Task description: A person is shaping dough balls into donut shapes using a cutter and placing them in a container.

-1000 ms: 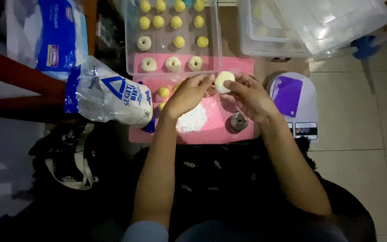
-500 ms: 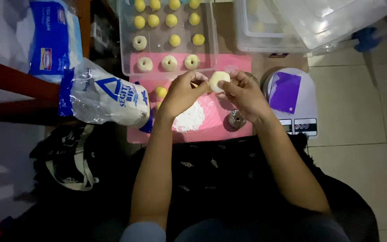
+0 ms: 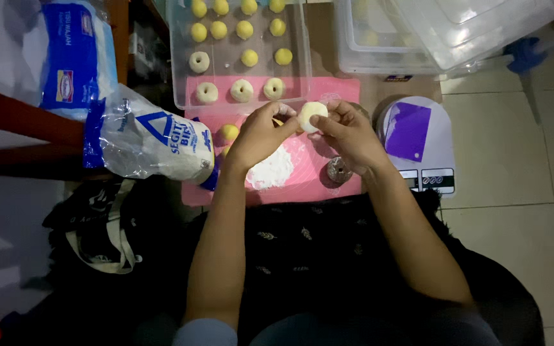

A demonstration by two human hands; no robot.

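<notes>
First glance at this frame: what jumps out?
Dead centre, the left hand and right hand pinch a pale round dough ball between them over a pink rubbery mat with a white flour heap. Just above, a clear plastic tray holds rows of small yellow balls and pale wrapped ones. At left lies a clear plastic flour bag with blue print.

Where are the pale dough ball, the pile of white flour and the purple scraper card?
Pale round dough ball [image 3: 312, 116], head view, its top.
Pile of white flour [image 3: 272, 171], head view, its middle.
Flat purple scraper card [image 3: 407, 131], head view, its centre.
</notes>
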